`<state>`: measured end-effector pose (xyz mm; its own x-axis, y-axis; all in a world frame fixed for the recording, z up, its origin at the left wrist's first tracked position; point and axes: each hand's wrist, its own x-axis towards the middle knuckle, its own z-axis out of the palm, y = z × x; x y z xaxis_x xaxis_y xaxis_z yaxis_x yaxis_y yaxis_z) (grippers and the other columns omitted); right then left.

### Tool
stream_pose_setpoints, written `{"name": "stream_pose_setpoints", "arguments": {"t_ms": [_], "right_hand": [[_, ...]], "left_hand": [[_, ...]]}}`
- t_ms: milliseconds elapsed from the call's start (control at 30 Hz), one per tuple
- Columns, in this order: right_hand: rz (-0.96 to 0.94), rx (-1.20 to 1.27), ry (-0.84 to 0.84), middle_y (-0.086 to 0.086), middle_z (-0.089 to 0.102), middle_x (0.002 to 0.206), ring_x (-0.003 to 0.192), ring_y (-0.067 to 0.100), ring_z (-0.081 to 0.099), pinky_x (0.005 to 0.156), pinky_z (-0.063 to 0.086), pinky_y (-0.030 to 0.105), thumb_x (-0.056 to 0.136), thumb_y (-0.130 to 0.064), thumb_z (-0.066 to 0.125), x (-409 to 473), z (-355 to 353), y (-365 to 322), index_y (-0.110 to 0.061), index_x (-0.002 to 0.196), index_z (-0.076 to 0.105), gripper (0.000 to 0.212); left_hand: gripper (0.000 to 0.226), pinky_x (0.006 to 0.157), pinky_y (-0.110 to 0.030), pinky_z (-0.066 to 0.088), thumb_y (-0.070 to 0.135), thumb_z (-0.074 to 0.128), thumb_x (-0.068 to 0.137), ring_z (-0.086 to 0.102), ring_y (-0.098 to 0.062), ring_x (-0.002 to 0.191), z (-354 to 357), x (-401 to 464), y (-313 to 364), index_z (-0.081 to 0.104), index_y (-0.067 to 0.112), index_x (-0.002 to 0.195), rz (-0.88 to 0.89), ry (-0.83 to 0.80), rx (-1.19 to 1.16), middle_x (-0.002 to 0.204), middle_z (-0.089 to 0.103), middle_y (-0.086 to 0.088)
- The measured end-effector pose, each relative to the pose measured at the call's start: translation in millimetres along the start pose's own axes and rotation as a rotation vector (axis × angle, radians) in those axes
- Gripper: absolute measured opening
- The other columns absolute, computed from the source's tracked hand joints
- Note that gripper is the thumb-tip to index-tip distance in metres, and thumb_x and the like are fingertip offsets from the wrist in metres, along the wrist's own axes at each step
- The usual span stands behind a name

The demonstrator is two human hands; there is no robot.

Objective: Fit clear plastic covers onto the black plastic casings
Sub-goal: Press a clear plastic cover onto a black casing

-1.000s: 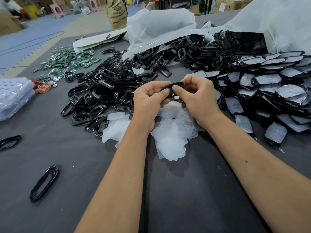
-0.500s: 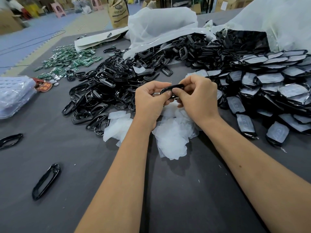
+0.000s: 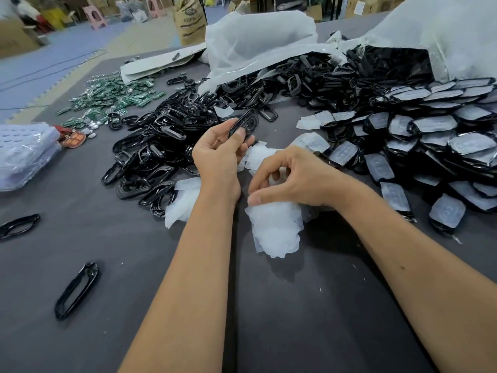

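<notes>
While the left hand [image 3: 217, 154] is gripping a black casing [image 3: 243, 125] between thumb and curled fingers, holding it raised above the grey table [image 3: 309, 319], the right hand [image 3: 290, 179] is reaching down onto the heap of clear covers [image 3: 274, 230]. Its thumb and fingers are curling and appear to be pinching one cover, though the translucent sheets blur together. Loose casings [image 3: 150, 157] are lying to the left, covered casings [image 3: 430, 135] to the right.

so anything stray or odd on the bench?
Two black casings lie alone on the mat at the left, apart from the main casing pile. Nothing looks broken or spilled otherwise.
</notes>
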<state>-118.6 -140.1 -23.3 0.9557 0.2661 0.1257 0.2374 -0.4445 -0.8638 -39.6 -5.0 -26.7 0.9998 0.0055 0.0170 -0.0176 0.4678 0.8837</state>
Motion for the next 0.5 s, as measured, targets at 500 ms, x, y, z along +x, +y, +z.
{"name": "stream_pose_setpoints", "arguments": {"t_ms": [500], "right_hand": [[0.053,-0.118,-0.106,-0.01,0.068,0.08,0.076,0.007,0.059,0.077,0.049,0.022,0.078,-0.027,0.091,-3.9,-3.9,-5.7,-0.025,0.076,0.076,0.015]], "left_hand": [[0.02,0.057,-0.016,0.053,-0.015,0.065,0.091,0.059,-0.03,0.077,2.2,-2.7,1.3,0.071,0.003,0.098,-0.039,0.034,-0.036,0.091,0.059,-0.017]]}}
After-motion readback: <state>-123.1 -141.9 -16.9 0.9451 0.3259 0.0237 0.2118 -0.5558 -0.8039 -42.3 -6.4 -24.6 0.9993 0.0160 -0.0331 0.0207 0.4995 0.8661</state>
